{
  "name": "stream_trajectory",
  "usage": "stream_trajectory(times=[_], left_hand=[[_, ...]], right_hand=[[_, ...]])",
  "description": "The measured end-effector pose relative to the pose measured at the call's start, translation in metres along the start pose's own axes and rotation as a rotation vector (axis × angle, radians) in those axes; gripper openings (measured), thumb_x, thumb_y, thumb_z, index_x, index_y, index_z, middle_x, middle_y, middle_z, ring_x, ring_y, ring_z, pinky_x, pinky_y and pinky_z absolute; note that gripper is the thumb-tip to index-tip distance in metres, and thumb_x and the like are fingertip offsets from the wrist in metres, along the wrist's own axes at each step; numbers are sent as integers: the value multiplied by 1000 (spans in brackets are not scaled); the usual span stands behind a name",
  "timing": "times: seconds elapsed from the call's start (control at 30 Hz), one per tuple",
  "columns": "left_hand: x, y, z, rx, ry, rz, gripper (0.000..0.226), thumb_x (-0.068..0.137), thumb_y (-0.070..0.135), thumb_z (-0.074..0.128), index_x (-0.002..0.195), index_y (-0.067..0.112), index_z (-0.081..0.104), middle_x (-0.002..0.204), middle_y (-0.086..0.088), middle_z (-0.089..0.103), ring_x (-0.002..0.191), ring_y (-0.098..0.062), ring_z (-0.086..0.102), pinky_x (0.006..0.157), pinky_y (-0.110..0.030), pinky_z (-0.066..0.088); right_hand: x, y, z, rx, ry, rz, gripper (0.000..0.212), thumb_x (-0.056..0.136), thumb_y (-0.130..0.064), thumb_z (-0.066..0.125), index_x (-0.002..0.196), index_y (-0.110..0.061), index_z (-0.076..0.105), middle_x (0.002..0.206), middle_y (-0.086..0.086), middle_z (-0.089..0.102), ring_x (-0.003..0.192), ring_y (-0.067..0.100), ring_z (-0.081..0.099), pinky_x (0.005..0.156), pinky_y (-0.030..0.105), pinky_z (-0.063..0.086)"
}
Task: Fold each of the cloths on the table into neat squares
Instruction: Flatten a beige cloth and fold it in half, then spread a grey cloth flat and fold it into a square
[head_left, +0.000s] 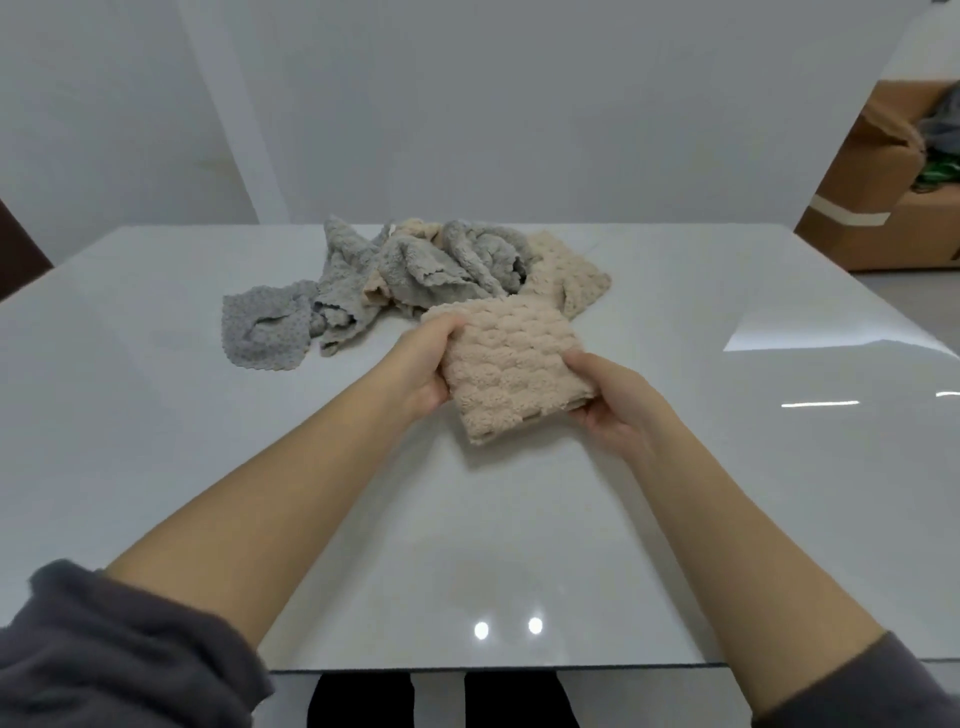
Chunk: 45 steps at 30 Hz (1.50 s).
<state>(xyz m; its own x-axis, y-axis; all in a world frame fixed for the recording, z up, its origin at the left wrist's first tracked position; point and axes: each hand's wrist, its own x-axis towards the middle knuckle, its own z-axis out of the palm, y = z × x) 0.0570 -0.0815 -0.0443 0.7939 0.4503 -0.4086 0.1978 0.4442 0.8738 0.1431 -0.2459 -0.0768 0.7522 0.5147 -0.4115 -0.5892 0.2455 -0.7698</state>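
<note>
- Fingers (449, 326) of the left hand (415, 366) curl round the left edge of the beige cloth (511, 371): thumb on top, the rest underneath, hidden.
- Right hand (610, 402) does the same on the right edge: thumb over the top, other fingers below. Both hands grip the cloth, neither is free.
- Beige cloth is folded into a thick, roughly square pad, held between the hands over the middle of the desk (156, 415), just in front of the pile (431, 265). Can't tell whether its near edge touches the desk or hangs just above it.
- Pile: grey and beige cloths, tangled and unfolded. One grey cloth (262, 332) lies flatter at the pile's left end.
- Step in hand, my read: finishing this square and setting it down.
- To do it well:
  - Check the near edge. A lower layer peeks out by the near right corner, so the layers aren't flush. Line up the corners before letting go.
  - Lay it flat on bare desk, apart from the pile, so pulling out the next cloth doesn't drag it.
  - Release both sides together. Dropping one side first would probably let the top layer flop.
  - Press it flat afterwards. The fabric looks fluffy and thick and will likely spring open.
- Progress: one square nearly done, the rest of the pile untouched.
</note>
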Motion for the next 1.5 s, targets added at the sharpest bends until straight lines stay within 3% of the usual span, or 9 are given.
stream_trajectory(times=[0.07,0.2,0.37,0.67,1.07,1.2,1.27,1.33,1.5], left_hand=[[14,-12,28,133,-59,-54,15,93,6,44,100,13,57,76,-3,66,64,-18,65,56,-31,58],[37,-26,94,254,-132,-68,13,97,4,49,107,8,56,84,-7,63,72,-19,64,49,-33,59],[66,-37,168,271,-129,-26,16,96,1,51,111,2,56,77,-7,63,63,-17,62,44,-29,55],[105,-56,255,324,-126,-9,34,88,-8,46,120,0,55,88,-12,64,72,-24,65,56,-35,60],[110,-72,321,334,-248,22,40,86,-11,43,122,4,55,103,-8,62,89,-21,62,53,-25,57],[112,-78,325,422,-263,92,33,89,-9,43,114,3,61,97,-5,62,89,-19,59,60,-24,55],[109,-77,318,678,-243,212,22,91,-2,45,104,2,62,88,-5,58,86,-22,55,70,-30,48],[103,-75,302,1015,-236,364,32,92,3,43,119,1,61,111,-11,62,105,-27,56,86,-31,44],[88,-73,234,1503,-98,661,48,98,17,38,145,7,40,155,-9,33,143,-25,28,116,-38,24]], right_hand=[[6,-18,-21,22,98,-86,6,91,-4,62,97,-3,63,79,10,73,66,17,71,56,29,59],[20,-53,-70,239,168,-147,21,89,-4,63,110,1,62,104,17,72,95,27,70,86,46,56],[32,-88,-123,343,231,-225,25,89,-3,60,115,0,61,112,18,69,101,27,68,81,43,59],[58,-127,-187,516,302,-350,37,92,-4,54,129,0,54,126,20,62,115,33,61,102,48,47],[61,-151,-235,572,238,-501,89,44,1,75,130,4,54,126,20,62,114,31,62,97,43,51],[49,-160,-242,82,561,-469,50,89,1,52,136,10,41,108,9,57,94,14,59,67,16,51],[45,-162,-253,-290,850,-487,58,88,-12,52,141,3,33,127,9,49,117,24,51,87,30,46],[39,-161,-245,-885,1091,-495,64,89,-20,50,146,0,26,149,17,32,138,33,31,109,44,30],[69,-131,-201,-1689,684,-503,68,97,-30,39,154,-6,11,163,10,8,150,29,3,116,58,3]])
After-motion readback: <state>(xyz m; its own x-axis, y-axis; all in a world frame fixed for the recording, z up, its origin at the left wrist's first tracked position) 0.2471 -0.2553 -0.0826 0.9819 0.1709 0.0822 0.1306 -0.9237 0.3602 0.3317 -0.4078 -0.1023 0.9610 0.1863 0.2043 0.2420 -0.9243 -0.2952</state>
